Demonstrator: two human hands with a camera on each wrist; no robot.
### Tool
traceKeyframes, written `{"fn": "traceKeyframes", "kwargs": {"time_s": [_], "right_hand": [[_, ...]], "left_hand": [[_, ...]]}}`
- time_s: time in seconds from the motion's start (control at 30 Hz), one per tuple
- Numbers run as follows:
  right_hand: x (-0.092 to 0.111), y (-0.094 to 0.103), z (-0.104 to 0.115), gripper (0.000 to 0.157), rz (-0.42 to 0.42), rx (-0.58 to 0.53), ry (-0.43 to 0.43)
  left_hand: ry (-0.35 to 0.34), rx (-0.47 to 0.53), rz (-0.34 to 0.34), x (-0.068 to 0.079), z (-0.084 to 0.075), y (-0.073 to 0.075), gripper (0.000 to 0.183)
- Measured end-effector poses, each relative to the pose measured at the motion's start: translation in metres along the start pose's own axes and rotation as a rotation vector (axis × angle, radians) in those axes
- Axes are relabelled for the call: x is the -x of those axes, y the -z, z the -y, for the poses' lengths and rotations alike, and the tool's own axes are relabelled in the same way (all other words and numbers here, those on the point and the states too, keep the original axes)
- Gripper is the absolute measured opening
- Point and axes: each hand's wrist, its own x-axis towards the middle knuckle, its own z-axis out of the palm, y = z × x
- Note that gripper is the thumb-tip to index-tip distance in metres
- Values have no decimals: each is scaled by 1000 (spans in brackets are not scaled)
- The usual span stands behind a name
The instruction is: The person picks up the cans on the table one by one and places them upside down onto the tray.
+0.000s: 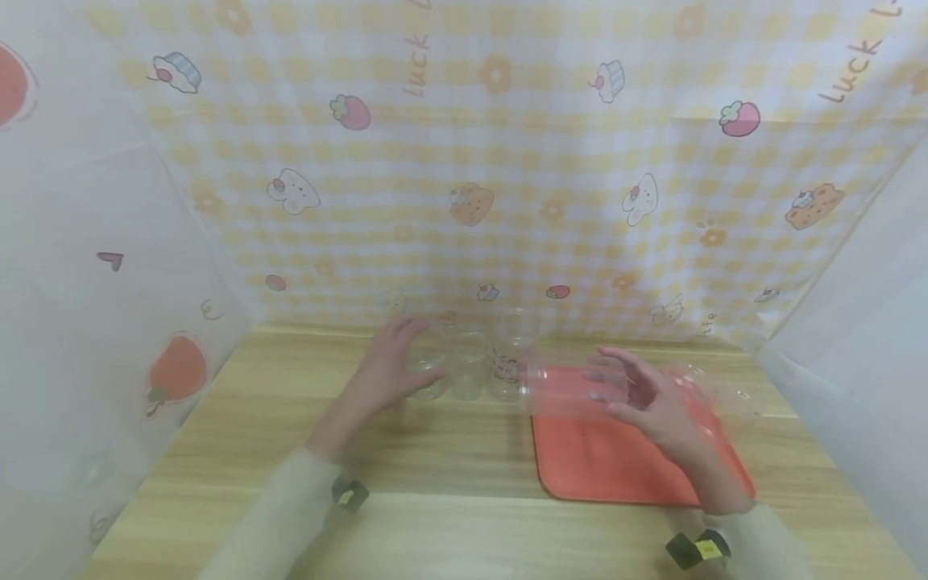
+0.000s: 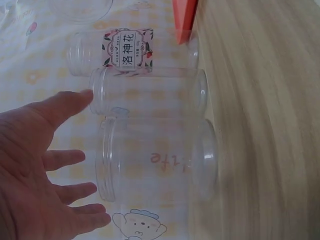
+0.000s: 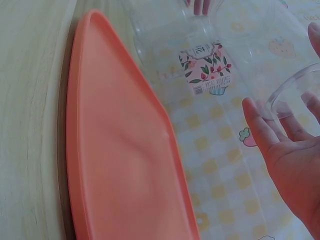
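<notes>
In the head view my right hand [image 1: 656, 407] grips one end of a clear jar [image 1: 569, 391], blurred and lying sideways over the orange tray [image 1: 616, 467]. Its round rim [image 3: 287, 85] lies between my thumb and fingers in the right wrist view. My left hand [image 1: 387, 366] has its fingers spread beside a row of upright clear jars. Nearest it stands a wide jar [image 2: 160, 165], then a narrower jar [image 2: 150, 92], then a taller jar with a pink floral label [image 2: 127, 50]. My left thumb reaches right by the narrower jar's mouth and the palm is bare.
More clear plastic pieces [image 1: 739, 399] lie at the tray's right back corner. A yellow checked cloth [image 1: 406, 177] hangs behind the wooden table [image 1: 449, 451], and white printed sheets [image 1: 109, 322] stand at both sides. The jars stand close to the back cloth.
</notes>
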Motion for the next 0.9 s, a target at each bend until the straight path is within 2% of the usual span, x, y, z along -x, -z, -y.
{"fn": "traceKeyframes", "kwargs": {"time_s": [0.2,0.33,0.67,0.8,0.9], "right_hand": [[4,3,5,70,-35,44,-73],[7,5,8,72,-39,48,-86],[13,8,18,76,-61,100,-137],[15,11,20,77,-62,105,-102],[15,12,20,78,-36,84,-45]], "left_hand": [[19,-13,39,-10,-3,6,79],[35,-26,66,-14,-3,8,76],[73,-21,105,-18,-2,4,77],[68,-36,102,-19,-2,2,77],[62,-49,100,-21,0,0,76]]}}
